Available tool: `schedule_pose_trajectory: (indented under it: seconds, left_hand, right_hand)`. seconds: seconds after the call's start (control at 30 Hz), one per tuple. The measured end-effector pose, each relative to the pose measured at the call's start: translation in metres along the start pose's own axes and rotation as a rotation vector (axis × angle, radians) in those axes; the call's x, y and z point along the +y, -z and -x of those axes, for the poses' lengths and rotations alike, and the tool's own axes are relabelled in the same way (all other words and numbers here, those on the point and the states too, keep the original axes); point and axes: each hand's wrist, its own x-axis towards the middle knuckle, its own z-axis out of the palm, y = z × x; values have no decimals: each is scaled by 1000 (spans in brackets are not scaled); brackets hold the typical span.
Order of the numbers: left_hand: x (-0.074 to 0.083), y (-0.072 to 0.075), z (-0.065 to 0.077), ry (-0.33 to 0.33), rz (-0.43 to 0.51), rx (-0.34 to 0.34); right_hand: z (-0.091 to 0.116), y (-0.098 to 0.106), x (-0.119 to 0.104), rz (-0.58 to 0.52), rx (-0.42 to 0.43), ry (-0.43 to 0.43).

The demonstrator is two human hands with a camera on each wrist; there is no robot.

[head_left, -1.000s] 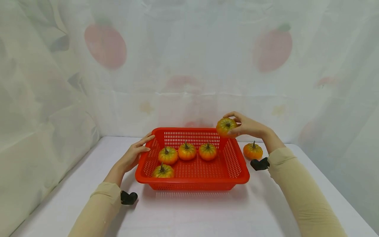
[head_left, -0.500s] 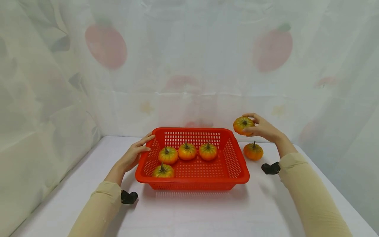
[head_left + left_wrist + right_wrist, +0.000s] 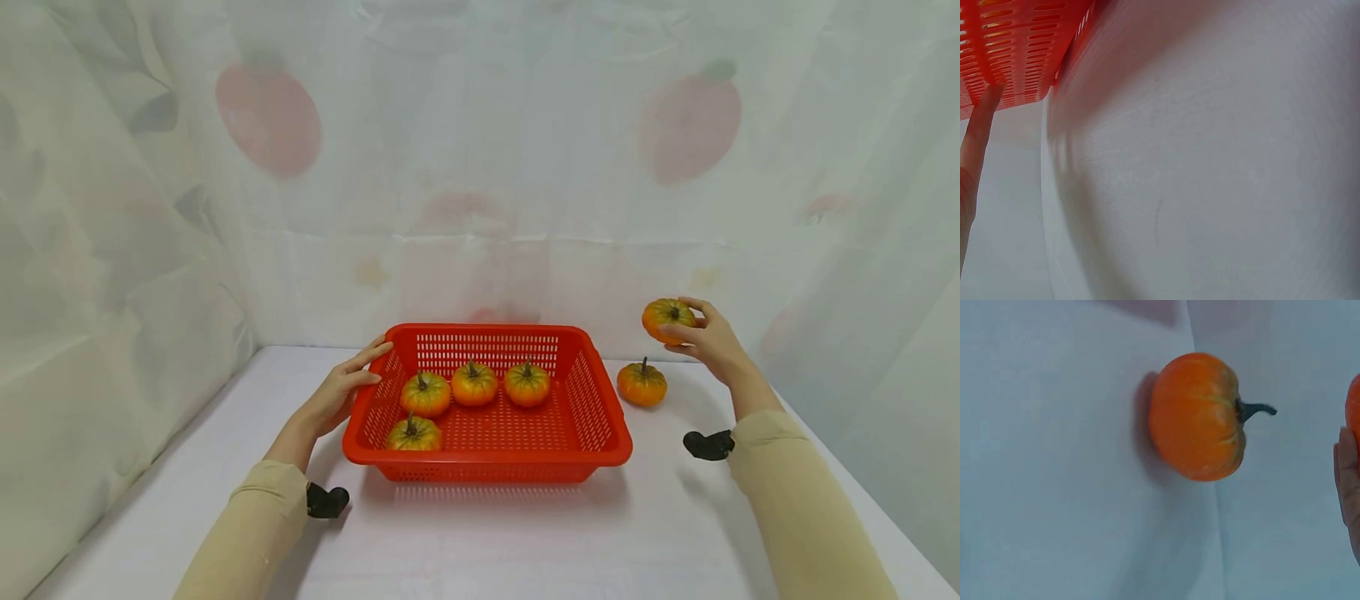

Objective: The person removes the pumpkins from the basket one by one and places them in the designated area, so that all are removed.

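In the head view, my right hand (image 3: 712,340) holds a small orange-green pumpkin (image 3: 669,321) in the air, right of the basket. Below it, a second pumpkin (image 3: 642,383) stands on the table with its stem up; the right wrist view shows this pumpkin (image 3: 1197,417) close by. My left hand (image 3: 333,396) rests against the left rim of a red plastic basket (image 3: 495,457), its fingers fairly straight. One finger (image 3: 982,122) lies along the perforated outer wall in the left wrist view. Several pumpkins sit inside the basket, among them one pumpkin (image 3: 527,384) at the back.
The basket stands on a white-covered table (image 3: 480,542). Behind it hangs a pale curtain (image 3: 480,167) with faded fruit prints, and another drape (image 3: 112,292) closes off the left side. Black wrist mounts project from both forearms.
My right hand has carried its pumpkin rightward, from above the basket's back right corner to beyond the pumpkin on the table. The left hand and basket have stayed put.
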Motion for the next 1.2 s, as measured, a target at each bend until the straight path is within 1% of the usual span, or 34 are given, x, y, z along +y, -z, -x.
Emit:
schedule_pose_trajectory:
  seconds: [0.1, 0.2, 0.43, 0.67, 0.73, 0.9, 1.0, 1.13, 1.2]
  left_hand:
    - [0, 0, 0, 4, -3, 3]
    - [0, 0, 0, 7, -2, 6]
    - [-3, 1, -1, -3, -6, 2]
    - [-3, 1, -2, -1, -12, 6]
    - [-3, 1, -2, 1, -16, 8]
    - [-2, 1, -2, 5, -15, 7]
    - [-1, 0, -1, 5, -10, 5]
    - [-1, 0, -1, 5, -6, 2]
    - [-2, 0, -1, 6, -8, 3]
  right_hand:
    - [4, 6, 9, -70, 51, -13]
    - [7, 9, 21, -58, 97, -32]
    - [10, 7, 49, 70, 186, -97]
    - [16, 4, 68, 89, 266, -190]
    - [18, 4, 73, 133, 288, -224]
    - [20, 4, 80, 256, 326, -286]
    - [21, 4, 83, 295, 328, -304]
    - [22, 4, 87, 313, 315, -313]
    - [23, 4, 87, 303, 308, -321]
